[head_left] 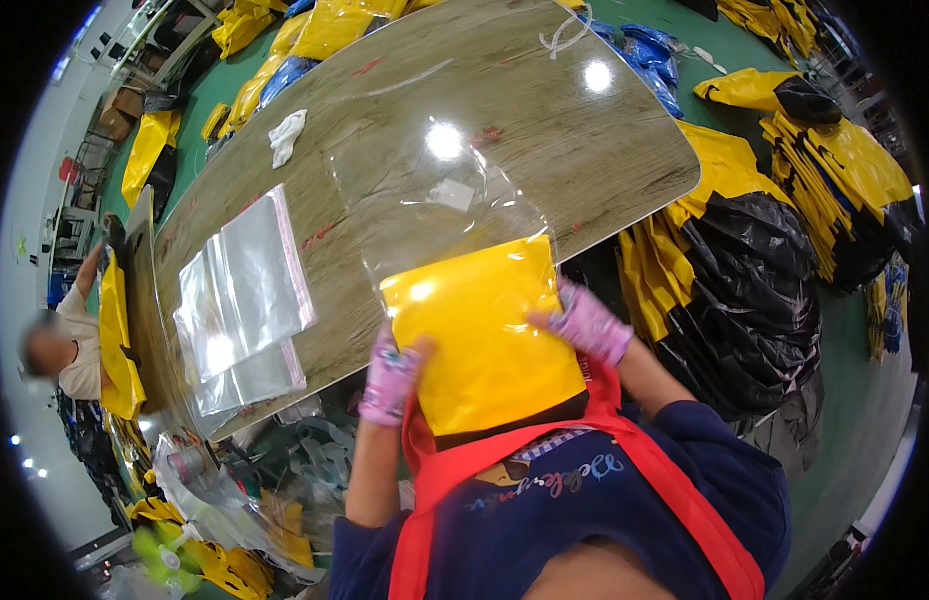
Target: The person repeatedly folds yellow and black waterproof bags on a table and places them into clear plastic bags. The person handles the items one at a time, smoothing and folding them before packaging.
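Note:
A folded yellow garment with a black lower edge stands against my chest, partly inside a clear plastic bag that spreads away over the wooden table. My left hand, in a pink patterned glove, grips the package's left edge. On the right edge sits my right hand, gloved the same way, holding the bag and garment. Both hands are closed on the sides of the package.
A stack of clear plastic bags lies on the table's left part, a white cloth farther off. Piles of yellow and black garments fill the floor at right. Another person sits at far left.

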{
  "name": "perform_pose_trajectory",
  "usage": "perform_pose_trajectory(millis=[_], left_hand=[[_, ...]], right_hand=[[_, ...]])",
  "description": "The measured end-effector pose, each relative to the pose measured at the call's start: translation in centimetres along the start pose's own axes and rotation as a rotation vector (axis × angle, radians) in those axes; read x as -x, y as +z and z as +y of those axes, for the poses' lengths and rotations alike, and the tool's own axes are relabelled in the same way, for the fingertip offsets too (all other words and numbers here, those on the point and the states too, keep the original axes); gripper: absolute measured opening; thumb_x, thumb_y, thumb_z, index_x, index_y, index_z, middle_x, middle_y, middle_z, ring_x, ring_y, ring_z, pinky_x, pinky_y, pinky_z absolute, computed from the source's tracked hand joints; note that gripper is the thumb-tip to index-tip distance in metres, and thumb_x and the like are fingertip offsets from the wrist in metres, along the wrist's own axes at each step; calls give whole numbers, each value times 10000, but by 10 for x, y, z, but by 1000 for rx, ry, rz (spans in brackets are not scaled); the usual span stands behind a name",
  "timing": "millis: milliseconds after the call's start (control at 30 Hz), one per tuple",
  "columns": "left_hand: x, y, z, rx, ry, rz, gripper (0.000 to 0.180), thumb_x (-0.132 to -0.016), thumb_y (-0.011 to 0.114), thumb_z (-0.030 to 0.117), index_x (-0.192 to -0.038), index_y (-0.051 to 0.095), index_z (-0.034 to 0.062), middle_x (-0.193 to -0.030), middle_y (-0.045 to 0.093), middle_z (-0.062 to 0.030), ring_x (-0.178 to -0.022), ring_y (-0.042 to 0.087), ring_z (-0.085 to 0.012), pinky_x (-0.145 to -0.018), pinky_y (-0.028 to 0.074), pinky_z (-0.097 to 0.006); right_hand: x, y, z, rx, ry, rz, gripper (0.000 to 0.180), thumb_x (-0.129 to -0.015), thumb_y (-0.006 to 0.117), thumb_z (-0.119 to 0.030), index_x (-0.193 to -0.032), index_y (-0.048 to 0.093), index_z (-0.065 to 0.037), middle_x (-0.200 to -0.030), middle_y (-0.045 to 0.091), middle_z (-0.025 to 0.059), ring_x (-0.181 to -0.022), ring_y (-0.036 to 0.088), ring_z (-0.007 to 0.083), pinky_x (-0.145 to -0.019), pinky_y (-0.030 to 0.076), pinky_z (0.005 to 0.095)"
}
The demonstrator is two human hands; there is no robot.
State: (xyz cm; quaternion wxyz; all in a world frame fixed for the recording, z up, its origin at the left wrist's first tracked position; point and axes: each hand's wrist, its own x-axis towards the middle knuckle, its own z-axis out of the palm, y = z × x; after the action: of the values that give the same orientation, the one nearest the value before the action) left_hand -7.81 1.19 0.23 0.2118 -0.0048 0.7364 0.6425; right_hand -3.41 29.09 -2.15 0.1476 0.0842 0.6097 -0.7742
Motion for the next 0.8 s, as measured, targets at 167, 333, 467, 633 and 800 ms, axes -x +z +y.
perform_pose_trajectory(millis=[167,333,467,633,800], left_hand=[[84,6,-57,-95,83,-200,480,-852,663,166,-1280,494,27,-1139,612,-84,-1036,592,-215,-981,401,-334],[62,5,-97,11,132,-114,556,-835,693,232,-1300,479,18,-1126,609,-107,-1048,587,-247,-971,408,-347],[12,87,-50,-18,293,333,521,-832,714,268,-1246,530,11,-1094,626,-139,-934,629,-244,-880,466,-335],[7,58,71,-769,276,-296,537,-796,741,387,-1175,587,40,-1113,625,-156,-1002,617,-250,-888,470,-353],[-20,48,200,-1244,1168,81,596,-699,753,413,-1166,601,76,-934,663,-102,-855,643,-277,-761,500,-403]], right_hand=[[109,-17,81,393,-154,-291,878,-822,736,-232,-1478,192,-20,-1434,421,101,-1336,363,187,-1108,277,348],[76,15,-19,-212,-140,110,1013,-782,772,-216,-1510,80,-84,-1464,352,85,-1328,362,200,-1086,297,342],[24,38,-37,-302,-494,290,674,-774,767,-153,-1348,424,-66,-1231,576,43,-1099,550,161,-968,422,318],[9,-26,-97,75,-545,190,595,-726,805,-128,-1245,527,-42,-1180,602,36,-1083,560,143,-941,446,303],[9,-34,-133,662,-956,-95,527,-669,822,-138,-1136,587,-77,-1138,608,65,-1094,562,217,-958,438,377]])
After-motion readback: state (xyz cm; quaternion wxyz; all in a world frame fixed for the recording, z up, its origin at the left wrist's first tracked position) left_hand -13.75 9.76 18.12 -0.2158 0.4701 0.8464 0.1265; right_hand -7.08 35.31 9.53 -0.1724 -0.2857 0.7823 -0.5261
